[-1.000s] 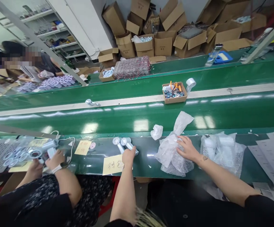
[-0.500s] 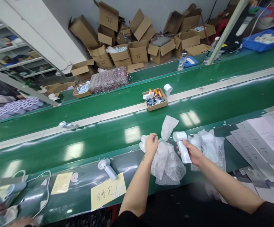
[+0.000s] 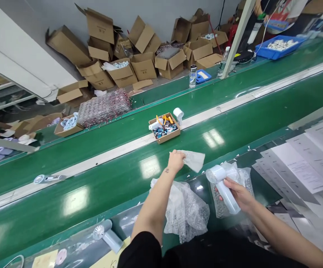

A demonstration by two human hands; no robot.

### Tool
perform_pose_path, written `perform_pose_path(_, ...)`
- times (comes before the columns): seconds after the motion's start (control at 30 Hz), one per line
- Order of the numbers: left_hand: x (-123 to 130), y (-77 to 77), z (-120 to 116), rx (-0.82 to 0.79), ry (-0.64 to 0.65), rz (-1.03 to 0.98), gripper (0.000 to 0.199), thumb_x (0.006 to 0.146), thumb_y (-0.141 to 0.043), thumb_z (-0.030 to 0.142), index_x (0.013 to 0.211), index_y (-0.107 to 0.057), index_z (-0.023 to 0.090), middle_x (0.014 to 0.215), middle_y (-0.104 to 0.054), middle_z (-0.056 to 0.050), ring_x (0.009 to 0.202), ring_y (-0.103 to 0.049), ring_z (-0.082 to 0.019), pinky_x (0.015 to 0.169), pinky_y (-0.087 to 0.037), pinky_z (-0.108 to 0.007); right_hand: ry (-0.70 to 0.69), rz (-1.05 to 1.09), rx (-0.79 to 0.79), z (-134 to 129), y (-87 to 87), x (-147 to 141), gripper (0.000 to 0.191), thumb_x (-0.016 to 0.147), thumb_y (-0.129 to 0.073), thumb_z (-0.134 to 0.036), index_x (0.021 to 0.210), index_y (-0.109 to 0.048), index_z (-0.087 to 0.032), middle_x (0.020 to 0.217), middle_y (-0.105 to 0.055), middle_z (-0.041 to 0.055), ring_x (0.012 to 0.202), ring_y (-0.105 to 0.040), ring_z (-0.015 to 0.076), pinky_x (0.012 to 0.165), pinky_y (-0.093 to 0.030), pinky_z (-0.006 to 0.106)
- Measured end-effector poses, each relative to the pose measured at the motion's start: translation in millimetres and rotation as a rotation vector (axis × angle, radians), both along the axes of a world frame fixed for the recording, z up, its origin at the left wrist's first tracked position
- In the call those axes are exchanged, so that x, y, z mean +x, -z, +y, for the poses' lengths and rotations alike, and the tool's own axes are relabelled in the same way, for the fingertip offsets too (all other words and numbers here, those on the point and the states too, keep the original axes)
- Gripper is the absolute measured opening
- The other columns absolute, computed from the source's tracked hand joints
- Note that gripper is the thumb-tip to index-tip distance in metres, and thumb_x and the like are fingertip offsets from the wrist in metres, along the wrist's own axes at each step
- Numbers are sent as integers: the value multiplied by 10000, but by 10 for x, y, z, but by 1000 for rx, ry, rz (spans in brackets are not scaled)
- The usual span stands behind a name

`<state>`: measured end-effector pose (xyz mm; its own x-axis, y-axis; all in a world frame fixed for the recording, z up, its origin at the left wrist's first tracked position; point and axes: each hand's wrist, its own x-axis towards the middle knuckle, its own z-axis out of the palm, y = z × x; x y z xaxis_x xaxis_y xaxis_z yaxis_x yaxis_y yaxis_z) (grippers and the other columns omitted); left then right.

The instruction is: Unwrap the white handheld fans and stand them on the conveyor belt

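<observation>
My left hand [image 3: 176, 160] pinches one end of a small translucent bubble-wrap bag [image 3: 194, 160], held over the near edge of the green belt. In my right hand [image 3: 239, 194] is a pale blue handheld fan [image 3: 227, 196], its round head tilted up and to the left; the fingers wrap its handle. The bag and the fan head are apart. Below my left forearm lies a loose heap of bubble-wrap bags [image 3: 188, 210]. Behind my right hand are more bubble-wrap bags [image 3: 245, 178], whose contents I cannot clearly make out.
Another handheld fan [image 3: 109, 236] lies at the lower left. A small carton of parts [image 3: 168, 137] and a white fan [image 3: 178, 113] stand on the belt's middle strip. Stacked white sheets [image 3: 303, 163] fill the right side. A blue tray [image 3: 278, 54] sits at the far right.
My left hand has lifted away from the heap with one bag in its grip. The fan in my right hand has tilted, its handle now slanting down to the right. The view has shifted right.
</observation>
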<state>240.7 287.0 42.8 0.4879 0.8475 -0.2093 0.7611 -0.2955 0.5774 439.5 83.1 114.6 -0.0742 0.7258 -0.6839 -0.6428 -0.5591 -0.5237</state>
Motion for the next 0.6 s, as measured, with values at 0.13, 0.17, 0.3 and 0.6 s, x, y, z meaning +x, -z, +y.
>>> perform_pose_path(0.13,-257,-190,119,3,79,22,329,655,-499,-9,837,-676,201,963,-607,-119,1101,-437,-284,942,-315,-398,-5,37,-1,-6,0,27,376,729,-653,-276,1084,-531,-262,897,-664,53,753,-637,221,558,-533,337)
perform_pose_path(0.17,-295,-212,71,5,78,12,355,670,-487,0,911,-659,196,1000,-586,-118,1101,-440,-270,941,-328,-383,-2,30,-14,-9,13,2,364,725,-657,-273,1066,-530,-263,887,-663,48,768,-640,227,557,-532,336)
perform_pose_path(0.3,-469,-172,-294,-61,65,138,422,695,-487,50,1098,-528,168,1076,-502,-112,1057,-462,-216,906,-381,-306,22,6,-88,-37,67,-120,297,719,-668,-302,971,-519,-252,824,-667,39,779,-650,232,548,-523,314)
perform_pose_path(0.6,-784,325,-417,-101,237,454,311,754,-485,85,1033,-574,189,1114,-521,-119,1111,-412,-278,937,-324,-444,-64,25,-120,-134,75,-285,353,733,-674,-311,993,-443,-250,768,-668,0,568,-630,157,542,-509,287)
